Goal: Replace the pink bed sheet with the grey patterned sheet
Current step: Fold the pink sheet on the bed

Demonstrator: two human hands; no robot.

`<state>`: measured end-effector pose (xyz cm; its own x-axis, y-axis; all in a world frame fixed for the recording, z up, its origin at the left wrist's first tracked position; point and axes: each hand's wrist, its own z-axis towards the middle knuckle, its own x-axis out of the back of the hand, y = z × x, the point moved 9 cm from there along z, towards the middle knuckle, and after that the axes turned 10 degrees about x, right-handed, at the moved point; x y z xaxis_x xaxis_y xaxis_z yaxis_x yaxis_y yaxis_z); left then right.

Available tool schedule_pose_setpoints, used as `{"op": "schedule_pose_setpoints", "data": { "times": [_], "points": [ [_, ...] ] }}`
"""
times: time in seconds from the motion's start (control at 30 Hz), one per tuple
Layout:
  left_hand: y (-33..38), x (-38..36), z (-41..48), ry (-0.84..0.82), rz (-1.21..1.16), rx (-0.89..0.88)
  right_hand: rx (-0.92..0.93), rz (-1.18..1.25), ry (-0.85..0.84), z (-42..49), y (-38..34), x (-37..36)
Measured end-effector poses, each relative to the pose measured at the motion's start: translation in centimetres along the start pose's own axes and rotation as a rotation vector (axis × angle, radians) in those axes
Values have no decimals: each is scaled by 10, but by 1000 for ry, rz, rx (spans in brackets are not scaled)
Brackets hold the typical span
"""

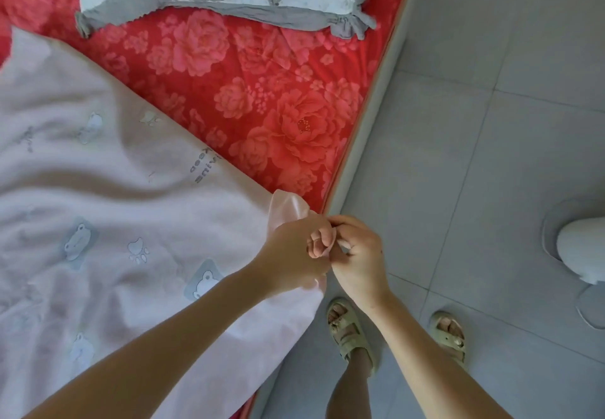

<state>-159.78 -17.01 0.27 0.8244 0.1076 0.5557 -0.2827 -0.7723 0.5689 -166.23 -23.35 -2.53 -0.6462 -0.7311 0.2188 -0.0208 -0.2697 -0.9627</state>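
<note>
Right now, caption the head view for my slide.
Left hand and right hand pinch a corner of the pink sheet at the edge of the red floral mattress.

Count on inspection. Hands: two, one left hand (294,251) and one right hand (360,255). Sheets on the bed: two, one pink sheet (98,189) and one grey sheet (196,3) with a white fleecy face. Mattress (262,91): one, red with a flower print. Sandals: two, one left sandal (350,333) and one right sandal (450,333), each on a foot. White object (579,248) on the floor (491,124): one, cut off at the edge, kind not determined. Bear badges printed on the pink sheet: at least four.
</note>
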Motion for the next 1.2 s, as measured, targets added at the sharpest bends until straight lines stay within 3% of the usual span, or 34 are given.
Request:
{"op": "schedule_pose_setpoints", "data": {
  "times": [0.07,0.17,0.3,0.43,0.57,0.67,0.87,0.97,1.1,1.2],
  "points": [
    [-10,6,-11,38,-18,26,62,-28,-62,2,-11,-1],
    [-26,15,-41,285,187,41,75,-30,-118,1,-29,-3],
    [-50,15,-91,557,182,186,-30,22,-153,-14,-58,-11],
    [-30,26,-131,890,299,128,19,49,-209,-27,-119,-36],
    [-34,61,-179,1118,-18,193,71,112,-464,-30,-180,-68],
    [-54,78,-215,1201,-117,305,-197,236,-593,-23,-184,-81],
    [-62,105,-282,1258,-124,358,-459,-91,-794,-3,-190,-165],
    [-90,124,-324,1275,-211,394,-443,-91,-834,-4,-215,-227],
    [-125,138,-377,1291,-366,313,-388,-182,-820,-1,-220,-288],
    [-185,139,-425,1322,-616,263,-388,-170,-838,-18,-233,-354]
  ]
}}
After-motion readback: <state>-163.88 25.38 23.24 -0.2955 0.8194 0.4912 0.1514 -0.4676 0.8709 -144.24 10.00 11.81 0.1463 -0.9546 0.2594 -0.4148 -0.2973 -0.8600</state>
